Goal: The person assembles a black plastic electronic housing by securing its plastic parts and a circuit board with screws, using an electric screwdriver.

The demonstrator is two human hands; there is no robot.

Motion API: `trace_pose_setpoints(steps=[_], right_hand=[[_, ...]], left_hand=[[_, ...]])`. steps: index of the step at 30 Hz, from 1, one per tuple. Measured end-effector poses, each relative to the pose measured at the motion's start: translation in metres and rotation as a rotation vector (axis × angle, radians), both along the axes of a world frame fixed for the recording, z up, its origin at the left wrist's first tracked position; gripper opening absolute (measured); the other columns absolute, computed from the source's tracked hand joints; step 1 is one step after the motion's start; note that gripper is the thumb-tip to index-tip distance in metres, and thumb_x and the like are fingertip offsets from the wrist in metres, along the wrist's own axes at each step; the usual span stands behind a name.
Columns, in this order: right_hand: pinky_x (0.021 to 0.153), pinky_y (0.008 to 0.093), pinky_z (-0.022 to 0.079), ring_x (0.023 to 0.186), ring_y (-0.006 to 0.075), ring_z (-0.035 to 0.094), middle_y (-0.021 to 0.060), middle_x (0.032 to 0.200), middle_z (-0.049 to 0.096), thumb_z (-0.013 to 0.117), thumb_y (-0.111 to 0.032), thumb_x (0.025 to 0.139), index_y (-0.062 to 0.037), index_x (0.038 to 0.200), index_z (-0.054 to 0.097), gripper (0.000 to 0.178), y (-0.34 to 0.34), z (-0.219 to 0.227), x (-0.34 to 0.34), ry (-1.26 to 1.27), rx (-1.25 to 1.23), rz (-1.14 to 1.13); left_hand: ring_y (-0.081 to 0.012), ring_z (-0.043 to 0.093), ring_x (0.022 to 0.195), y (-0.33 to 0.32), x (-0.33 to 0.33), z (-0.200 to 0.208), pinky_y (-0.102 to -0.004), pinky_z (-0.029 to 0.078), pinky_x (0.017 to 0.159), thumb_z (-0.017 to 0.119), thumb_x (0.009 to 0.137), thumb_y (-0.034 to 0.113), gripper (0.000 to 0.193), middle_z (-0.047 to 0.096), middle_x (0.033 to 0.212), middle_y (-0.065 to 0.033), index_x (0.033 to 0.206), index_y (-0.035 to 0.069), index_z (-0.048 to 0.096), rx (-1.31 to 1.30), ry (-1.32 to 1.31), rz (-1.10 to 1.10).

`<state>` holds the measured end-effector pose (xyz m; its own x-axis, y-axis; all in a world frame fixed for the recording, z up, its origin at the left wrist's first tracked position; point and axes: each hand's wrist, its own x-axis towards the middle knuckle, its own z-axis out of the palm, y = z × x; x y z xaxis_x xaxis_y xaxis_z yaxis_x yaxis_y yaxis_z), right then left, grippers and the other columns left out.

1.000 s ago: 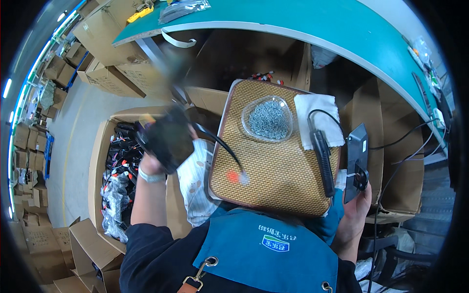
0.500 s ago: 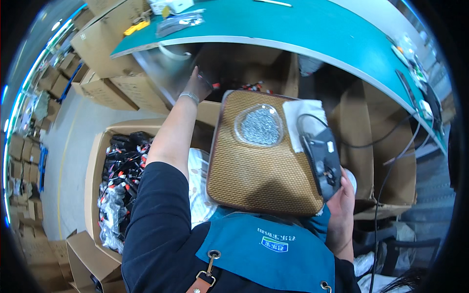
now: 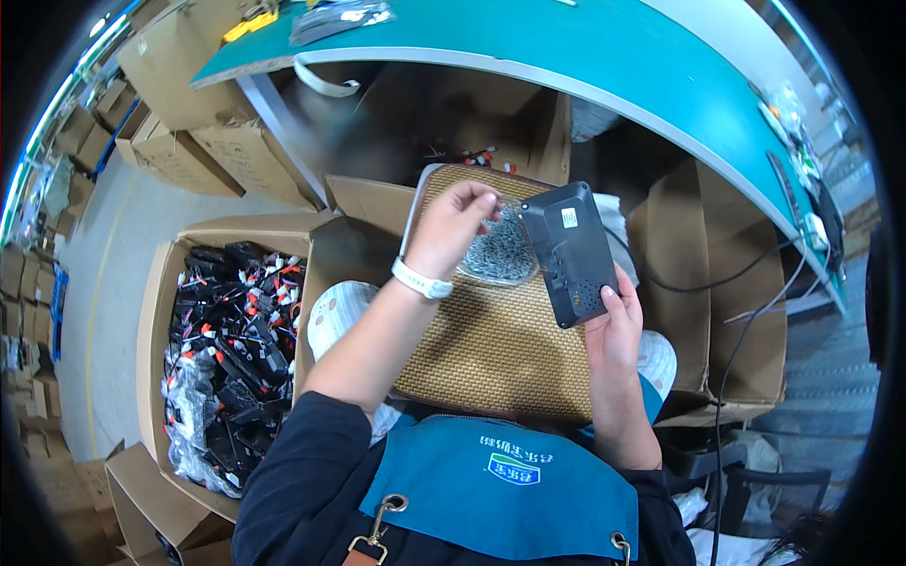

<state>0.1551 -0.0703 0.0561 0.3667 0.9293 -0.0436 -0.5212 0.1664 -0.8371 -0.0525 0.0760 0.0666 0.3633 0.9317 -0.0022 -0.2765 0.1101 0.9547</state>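
My right hand (image 3: 618,325) grips the lower edge of a flat black plastic device housing (image 3: 557,241), tilted up above the woven tan board (image 3: 491,349) across my lap. A small white label and a patch of tiny holes show on the housing. Over the board's left part is my left hand (image 3: 453,226), its fingers pinched together; what they hold, if anything, is too small to make out. Partly behind that hand sits a clear shallow dish (image 3: 500,255) full of small silvery pieces, probably screws. A white cloth (image 3: 615,226) lies behind the housing.
At my left stands a carton (image 3: 156,330) of black devices with coloured connectors. A green-topped table (image 3: 528,33) arches across the far side, with open cartons (image 3: 675,274) beneath it. A black cable (image 3: 731,368) hangs down on the right.
My left hand has come back from the carton under the table to above the dish. My right hand has raised the black housing and swung it leftward, closer to the dish.
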Motion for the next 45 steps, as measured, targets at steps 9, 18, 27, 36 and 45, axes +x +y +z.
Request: trace_pose_setpoints(steps=[9, 18, 27, 36, 45], right_hand=[[0.099, 0.0371, 0.046, 0.114, 0.0246, 0.057, 0.0185, 0.125, 0.054, 0.048, 0.004, 0.09, 0.0068, 0.133, 0.038, 0.045, 0.03, -0.027, -0.026, -0.083, 0.009, -0.025], [0.099, 0.0361, 0.046, 0.113, 0.0233, 0.057, 0.0181, 0.126, 0.053, 0.053, 0.003, 0.089, 0.0062, 0.133, 0.039, 0.047, 0.027, -0.029, -0.028, -0.215, 0.034, -0.048], [0.069, 0.0348, 0.047, 0.079, 0.0262, 0.058, 0.01, 0.087, 0.063, 0.067, 0.01, 0.068, -0.003, 0.1, 0.066, 0.035, 0.027, -0.003, -0.015, -1.818, 0.458, -0.204], [0.087, 0.0427, 0.045, 0.097, 0.0312, 0.057, 0.0108, 0.109, 0.061, 0.078, -0.021, 0.068, -0.0069, 0.108, 0.066, 0.044, 0.024, 0.034, -0.037, -1.781, 0.374, 0.153], [0.079, 0.024, 0.047, 0.087, 0.0117, 0.062, 0.0056, 0.094, 0.067, 0.058, -0.011, 0.092, 0.0037, 0.107, 0.064, 0.022, 0.122, 0.042, -0.039, -0.935, -0.139, 0.364]], left_hand=[[-0.0135, 0.062, 0.082, 0.005, 0.003, -0.027, -0.026, 0.052, 0.07, 0.055, 0.096, 0.017, 0.02, 0.065, 0.093, -0.0069, 0.101, -0.002, 0.061, -0.252, -0.181, 0.02], [-0.0136, 0.06, 0.083, 0.013, 0.001, -0.033, -0.0265, 0.053, 0.073, 0.054, 0.097, 0.015, 0.017, 0.064, 0.091, -0.0061, 0.1, 0.001, 0.061, -0.301, -0.243, 0.024], [-0.0188, 0.065, 0.086, 0.012, -0.019, -0.022, -0.0277, 0.055, 0.071, 0.047, 0.098, 0.045, 0.053, 0.063, 0.101, -0.0148, 0.119, -0.003, 0.054, -0.342, -0.103, -0.199], [-0.0137, 0.063, 0.064, -0.006, -0.034, -0.019, -0.0265, 0.052, 0.059, 0.053, 0.086, 0.007, 0.032, 0.065, 0.086, -0.0104, 0.116, -0.004, 0.047, 0.02, 0.217, -0.182], [-0.0287, 0.064, 0.077, -0.013, -0.034, -0.017, -0.0383, 0.049, 0.072, 0.05, 0.08, 0.007, 0.03, 0.064, 0.085, -0.0177, 0.109, 0.0, 0.053, 0.251, 0.322, -0.168]])
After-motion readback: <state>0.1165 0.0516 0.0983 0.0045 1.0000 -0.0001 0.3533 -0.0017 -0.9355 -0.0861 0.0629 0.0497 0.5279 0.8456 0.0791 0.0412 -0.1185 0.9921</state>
